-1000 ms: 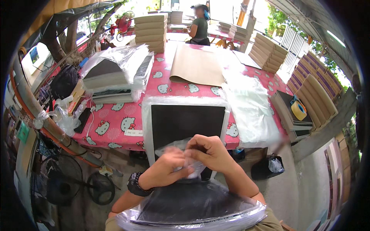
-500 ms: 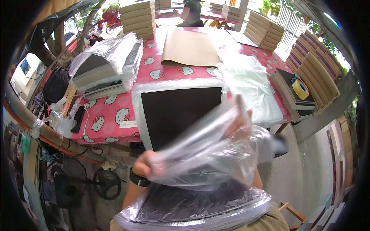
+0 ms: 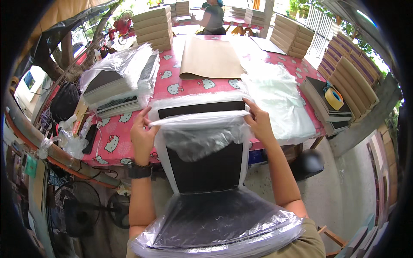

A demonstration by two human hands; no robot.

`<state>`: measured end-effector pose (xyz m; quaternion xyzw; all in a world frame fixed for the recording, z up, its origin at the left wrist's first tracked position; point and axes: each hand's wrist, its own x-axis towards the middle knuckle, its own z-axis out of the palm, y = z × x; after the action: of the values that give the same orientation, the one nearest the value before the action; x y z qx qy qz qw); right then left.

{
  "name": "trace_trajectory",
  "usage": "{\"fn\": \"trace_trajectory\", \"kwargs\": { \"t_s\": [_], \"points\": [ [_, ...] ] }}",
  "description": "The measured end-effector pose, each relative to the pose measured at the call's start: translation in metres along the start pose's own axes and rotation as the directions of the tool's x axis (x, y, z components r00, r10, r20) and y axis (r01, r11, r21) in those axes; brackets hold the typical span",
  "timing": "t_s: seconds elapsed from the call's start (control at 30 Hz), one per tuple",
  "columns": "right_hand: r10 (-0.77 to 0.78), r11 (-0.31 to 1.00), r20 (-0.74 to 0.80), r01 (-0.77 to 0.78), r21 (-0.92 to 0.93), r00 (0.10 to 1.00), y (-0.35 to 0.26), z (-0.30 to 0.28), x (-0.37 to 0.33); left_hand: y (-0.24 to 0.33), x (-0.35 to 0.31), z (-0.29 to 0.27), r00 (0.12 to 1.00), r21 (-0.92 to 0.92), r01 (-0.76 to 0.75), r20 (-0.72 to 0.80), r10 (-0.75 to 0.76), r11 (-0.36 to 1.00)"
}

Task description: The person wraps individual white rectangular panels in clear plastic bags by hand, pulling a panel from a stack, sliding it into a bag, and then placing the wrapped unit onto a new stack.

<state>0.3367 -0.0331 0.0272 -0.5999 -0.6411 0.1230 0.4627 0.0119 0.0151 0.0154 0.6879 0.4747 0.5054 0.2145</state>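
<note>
A flat black rectangular board [image 3: 205,165] with a pale plastic margin runs from the table's front edge toward my lap. Across its far part stretches a clear plastic sheet or bag [image 3: 195,139], its upper edge pulled straight and the rest hanging in folds. My left hand [image 3: 143,134], with a dark watch on the wrist, pinches the left end of that edge. At the right end, the fingers of my right hand [image 3: 259,122] are closed on the plastic. On my lap lies another black board [image 3: 219,219] in shiny clear plastic.
The pink patterned tablecloth [image 3: 112,144] holds plastic-covered boards [image 3: 105,88] at left, brown paper [image 3: 211,58] and loose clear plastic [image 3: 279,101]. Stacks of brown packages [image 3: 152,28] stand behind. A yellow tape roll [image 3: 334,98] sits on boards at right. Another person [image 3: 213,19] stands far off.
The plastic, bunched and blurred between my hands before, is now spread straight across the black board. My left hand moved up and left; my right hand shifted slightly, its arm now in full view.
</note>
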Motion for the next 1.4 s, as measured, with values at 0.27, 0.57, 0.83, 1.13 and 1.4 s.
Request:
{"fn": "trace_trajectory", "kwargs": {
  "t_s": [0.27,0.57,0.83,1.13,1.4],
  "points": [
    [-0.272,0.957,-0.215,0.241,-0.159,0.938,-0.027,-0.017,-0.034,0.022,-0.022,-0.002,0.932,0.493,-0.279,-0.069,0.357,0.824],
    [0.243,0.562,0.339,-0.417,0.715,0.909,-0.051,-0.071,-0.063,0.049,-0.059,-0.050,0.937,-0.712,0.346,0.296,-0.185,0.611],
    [0.354,0.108,0.491,-0.556,0.824,0.796,-0.051,-0.055,-0.077,0.057,-0.050,-0.049,0.652,-0.648,0.755,0.723,-0.229,0.106],
    [0.334,0.199,0.591,-0.668,0.717,0.734,0.062,-0.020,-0.138,-0.062,-0.108,-0.012,0.658,-0.391,0.691,0.688,-0.305,0.609],
    [0.536,0.343,0.574,-0.781,0.522,0.619,0.109,0.023,-0.236,-0.142,-0.216,0.025,0.520,-0.253,0.800,0.746,-0.417,0.544]
  ]
}}
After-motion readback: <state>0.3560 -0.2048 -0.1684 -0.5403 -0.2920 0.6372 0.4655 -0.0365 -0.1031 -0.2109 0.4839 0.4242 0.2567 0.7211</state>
